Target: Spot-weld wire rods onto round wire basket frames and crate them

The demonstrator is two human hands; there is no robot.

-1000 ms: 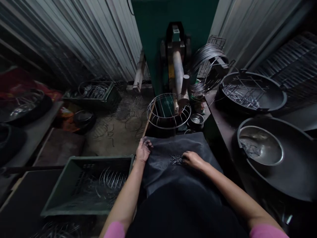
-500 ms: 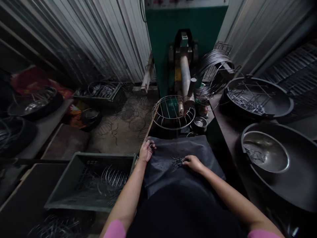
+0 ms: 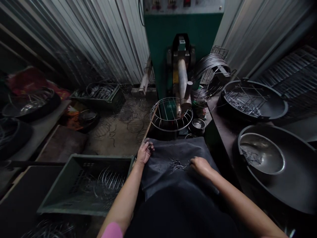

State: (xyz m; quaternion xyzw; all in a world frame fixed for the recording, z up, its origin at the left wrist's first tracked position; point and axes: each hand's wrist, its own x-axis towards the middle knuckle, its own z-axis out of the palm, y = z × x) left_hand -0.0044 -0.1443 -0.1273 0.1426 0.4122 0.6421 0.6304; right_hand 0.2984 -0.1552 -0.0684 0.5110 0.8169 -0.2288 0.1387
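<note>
A dark cloth lies spread over my lap. My left hand grips its left edge with the fingers curled. A small heap of short wire pieces rests on the middle of the cloth. My right hand sits just right of the heap, fingertips at its edge; whether it holds any wire is hidden. Straight ahead stands a round wire basket frame on the arm of a green welding machine.
A green plastic crate with curved wire hoops sits at my left. On the right bench are a steel bowl inside a large dark pan, another pan of wire pieces, and a wire coil. Corrugated metal walls surround me.
My right hand has slid a little to the right of the wire heap, which now lies more spread out. My left hand still grips the cloth edge. The camera has tilted up slightly.
</note>
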